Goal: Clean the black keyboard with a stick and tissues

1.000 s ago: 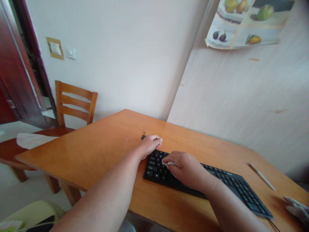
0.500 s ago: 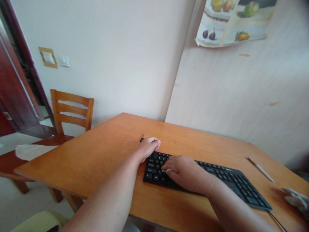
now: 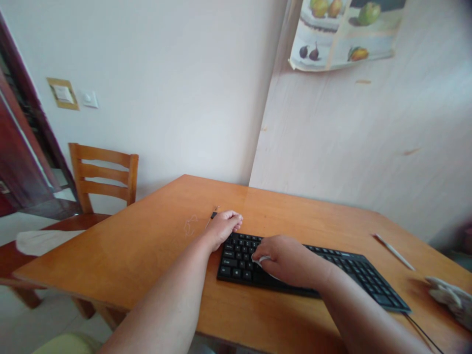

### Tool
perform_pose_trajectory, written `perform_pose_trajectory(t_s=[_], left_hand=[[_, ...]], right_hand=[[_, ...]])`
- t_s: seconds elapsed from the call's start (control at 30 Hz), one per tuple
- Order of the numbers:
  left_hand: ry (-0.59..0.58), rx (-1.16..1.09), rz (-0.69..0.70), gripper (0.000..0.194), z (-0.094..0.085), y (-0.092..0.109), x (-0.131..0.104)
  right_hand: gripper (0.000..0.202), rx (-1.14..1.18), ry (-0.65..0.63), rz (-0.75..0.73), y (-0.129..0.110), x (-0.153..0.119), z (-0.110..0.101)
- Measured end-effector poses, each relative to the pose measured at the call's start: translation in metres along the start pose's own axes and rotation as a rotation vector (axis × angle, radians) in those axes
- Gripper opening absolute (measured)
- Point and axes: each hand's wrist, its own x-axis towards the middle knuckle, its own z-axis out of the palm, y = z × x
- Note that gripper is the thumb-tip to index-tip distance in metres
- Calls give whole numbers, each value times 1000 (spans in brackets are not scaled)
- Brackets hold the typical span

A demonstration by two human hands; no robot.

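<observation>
A black keyboard [image 3: 354, 273] lies on the wooden table [image 3: 147, 246], slanting down to the right. My left hand [image 3: 224, 227] rests at its top left corner, fingers curled together; whatever they may hold is hidden. Over the left part of the keys, my right hand [image 3: 282, 255] is closed on a white cloth or tissue [image 3: 261, 259], of which only an edge shows below the fingers. A small black object [image 3: 214, 215] with a thin pale stem lies just beyond my left hand.
Thin clear thread [image 3: 190, 225] lies left of my left hand. A white pen [image 3: 394, 251] and a crumpled grey cloth [image 3: 450, 297] are on the right. A cable [image 3: 422, 329] leaves the keyboard's right end. A wooden chair [image 3: 103, 172] stands at the left.
My right hand has moved slightly right along the keys with the white cloth. The whole view has shifted a little; my left hand keeps its place at the keyboard's corner.
</observation>
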Motion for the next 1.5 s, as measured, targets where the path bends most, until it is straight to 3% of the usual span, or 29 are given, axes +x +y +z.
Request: perform_pose_trajectory(t_s=[0.37,0.6,0.83,1.5], left_hand=[[5,2,-1,29,0,3,-2],[10,6,-2,28,-1,5,-2],[14,4,-8,30,0,6,-3],[20,19,-11,31,0,8,-4]], right_hand=[[28,-18,-25,2,-6,2,1],[29,-15,29,42,3,1,-6],[31,-49,-57,51,3,-4,-8],[32,-36,-39,108,15,-11,-17]])
